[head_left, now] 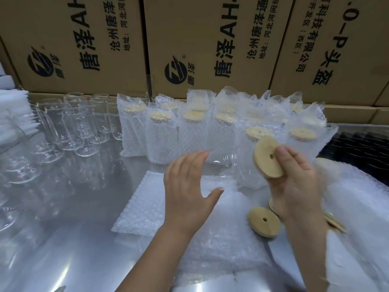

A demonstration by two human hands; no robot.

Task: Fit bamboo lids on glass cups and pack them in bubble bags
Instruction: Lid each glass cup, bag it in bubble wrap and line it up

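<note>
Steel table (63, 239) before cartons (210, 39), right hand (294, 186) fingers pinching bamboo lid (267, 158), left hand (185, 190) fingers spread, holding nothing

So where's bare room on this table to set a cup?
Bare shiny metal table lies near-left, between the clear glass cups and the flat bubble bags. The back row of bagged cups and the right, with loose round bamboo lids, are crowded.

A bamboo lid (267, 158) is held tilted in the right hand (294, 186). The left hand (187, 186) is spread open above flat bubble bags (139, 207). A second lid (264, 221) is laid near the right wrist. Bagged cups (162, 140) are ranged behind, with bare glass cups (77, 127) to their left.
</note>
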